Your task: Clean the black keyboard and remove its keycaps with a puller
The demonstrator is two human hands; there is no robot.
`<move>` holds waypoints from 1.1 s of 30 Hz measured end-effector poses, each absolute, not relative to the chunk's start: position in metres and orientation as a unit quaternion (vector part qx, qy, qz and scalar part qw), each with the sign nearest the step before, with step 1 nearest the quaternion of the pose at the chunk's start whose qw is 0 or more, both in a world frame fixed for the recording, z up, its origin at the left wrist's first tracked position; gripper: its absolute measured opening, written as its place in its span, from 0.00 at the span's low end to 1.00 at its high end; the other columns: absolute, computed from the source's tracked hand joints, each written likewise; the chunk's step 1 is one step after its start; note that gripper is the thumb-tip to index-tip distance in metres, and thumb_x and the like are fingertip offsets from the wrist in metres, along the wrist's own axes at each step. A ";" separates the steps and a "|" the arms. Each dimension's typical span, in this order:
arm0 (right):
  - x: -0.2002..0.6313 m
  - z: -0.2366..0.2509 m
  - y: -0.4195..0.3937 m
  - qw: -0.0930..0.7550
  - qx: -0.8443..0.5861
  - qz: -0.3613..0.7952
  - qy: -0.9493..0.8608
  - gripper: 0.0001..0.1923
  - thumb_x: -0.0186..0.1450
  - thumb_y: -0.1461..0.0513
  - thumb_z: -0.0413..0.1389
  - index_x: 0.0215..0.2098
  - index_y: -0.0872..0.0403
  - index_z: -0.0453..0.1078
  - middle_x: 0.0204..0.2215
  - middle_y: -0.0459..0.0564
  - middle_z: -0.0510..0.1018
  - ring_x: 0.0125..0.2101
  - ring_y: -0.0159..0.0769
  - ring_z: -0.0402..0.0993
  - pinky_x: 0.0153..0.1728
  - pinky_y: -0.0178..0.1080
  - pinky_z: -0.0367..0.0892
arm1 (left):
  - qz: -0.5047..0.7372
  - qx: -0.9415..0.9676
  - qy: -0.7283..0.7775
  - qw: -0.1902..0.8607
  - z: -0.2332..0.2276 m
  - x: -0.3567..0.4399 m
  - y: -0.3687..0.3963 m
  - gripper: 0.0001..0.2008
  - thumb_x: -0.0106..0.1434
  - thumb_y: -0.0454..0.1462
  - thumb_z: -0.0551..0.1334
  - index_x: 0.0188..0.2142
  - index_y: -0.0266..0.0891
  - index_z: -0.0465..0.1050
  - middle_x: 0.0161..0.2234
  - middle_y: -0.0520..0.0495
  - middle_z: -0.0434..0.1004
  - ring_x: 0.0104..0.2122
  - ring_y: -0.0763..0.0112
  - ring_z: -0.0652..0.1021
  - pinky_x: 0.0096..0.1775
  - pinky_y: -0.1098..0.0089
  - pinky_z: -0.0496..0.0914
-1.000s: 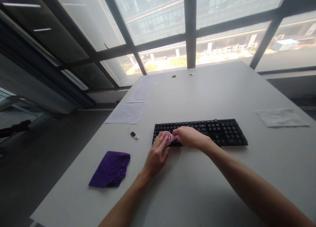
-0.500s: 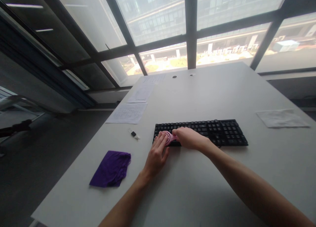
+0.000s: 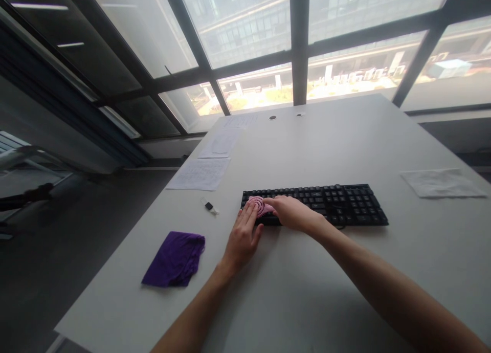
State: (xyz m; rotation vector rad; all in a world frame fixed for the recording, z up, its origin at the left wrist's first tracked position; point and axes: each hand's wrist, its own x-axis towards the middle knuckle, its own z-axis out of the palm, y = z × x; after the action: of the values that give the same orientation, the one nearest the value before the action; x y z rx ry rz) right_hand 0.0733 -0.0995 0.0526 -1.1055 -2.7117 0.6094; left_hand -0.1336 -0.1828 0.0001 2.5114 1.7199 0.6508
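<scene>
Right hand in closed grip on pink round brush, pressed to left end of black keyboard on white table. Left hand flat, fingers spread, touching keyboard's near-left corner. Purple cloth well left.

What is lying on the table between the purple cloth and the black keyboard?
In the head view, a small clear-and-black object lies between the purple cloth and the keyboard; too small to identify.
</scene>
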 end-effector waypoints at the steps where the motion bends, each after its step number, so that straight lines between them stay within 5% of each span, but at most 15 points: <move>1: 0.073 0.054 -0.100 0.071 -0.367 0.203 -0.905 0.24 0.70 0.67 0.50 0.64 0.49 0.64 0.47 0.57 0.79 0.46 0.43 0.78 0.41 0.36 0.66 | 0.207 0.807 0.553 0.016 0.001 -0.134 -0.182 0.30 0.74 0.40 0.51 0.72 0.39 0.45 0.71 0.38 0.51 0.71 0.56 0.52 0.67 0.47 0.55; 9: 0.072 0.064 -0.104 0.034 -0.383 0.198 -0.902 0.26 0.71 0.65 0.48 0.67 0.46 0.61 0.47 0.57 0.79 0.44 0.44 0.79 0.41 0.38 0.66 | 0.197 0.810 0.553 0.012 0.002 -0.134 -0.181 0.30 0.74 0.41 0.52 0.72 0.39 0.48 0.70 0.37 0.53 0.70 0.55 0.54 0.66 0.46 0.56; 33: 0.072 0.070 -0.108 0.018 -0.396 0.160 -0.904 0.19 0.70 0.67 0.48 0.56 0.51 0.72 0.44 0.58 0.77 0.41 0.46 0.79 0.37 0.38 0.68 | 0.212 0.800 0.561 -0.019 0.011 -0.124 -0.173 0.23 0.73 0.42 0.53 0.65 0.38 0.63 0.65 0.39 0.65 0.67 0.56 0.63 0.65 0.49 0.62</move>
State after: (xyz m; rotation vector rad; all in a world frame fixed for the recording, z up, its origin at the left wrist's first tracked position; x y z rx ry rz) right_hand 0.0717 -0.1075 0.0699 -1.2298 -2.8072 0.4968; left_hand -0.1245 -0.1732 0.0109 2.5430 1.7843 0.6742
